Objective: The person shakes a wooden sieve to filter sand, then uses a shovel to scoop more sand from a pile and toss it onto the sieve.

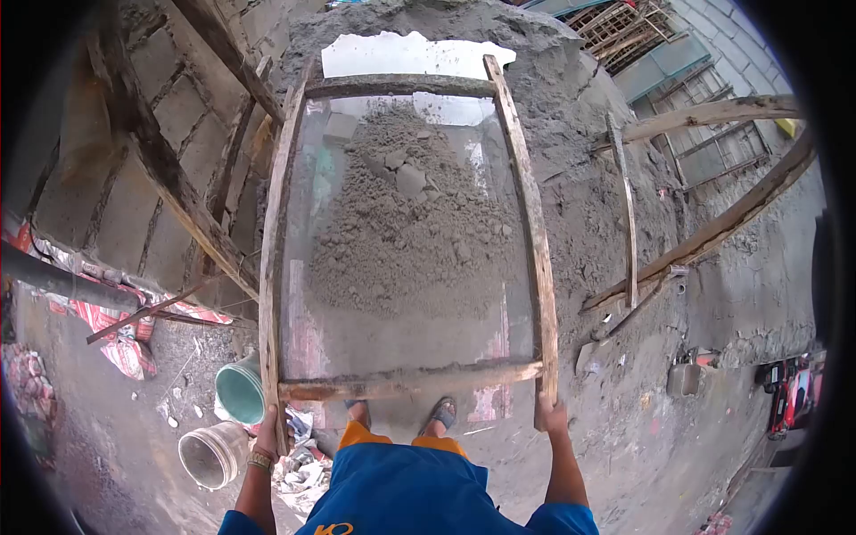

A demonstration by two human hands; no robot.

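Observation:
A large wooden-framed sieve (543, 267) stretches out in front of me, its far end by a pile of grey sand. On its mesh lies a heap of coarse sand (401, 241) with a few bigger lumps near the far half. My left hand (267, 437) is closed around the near end of the left side rail. Wrapped round the near end of the right rail is my right hand (553, 417). The ground beneath shows blurred through the near part of the mesh.
To my left are a green bucket (241, 392) and a pale bucket (212, 455). Wooden posts (169, 178) lean against a block wall (169, 98). On the right, poles (713, 223) cross over a sand pile (571, 178). A white sheet (410, 55) lies beyond the frame.

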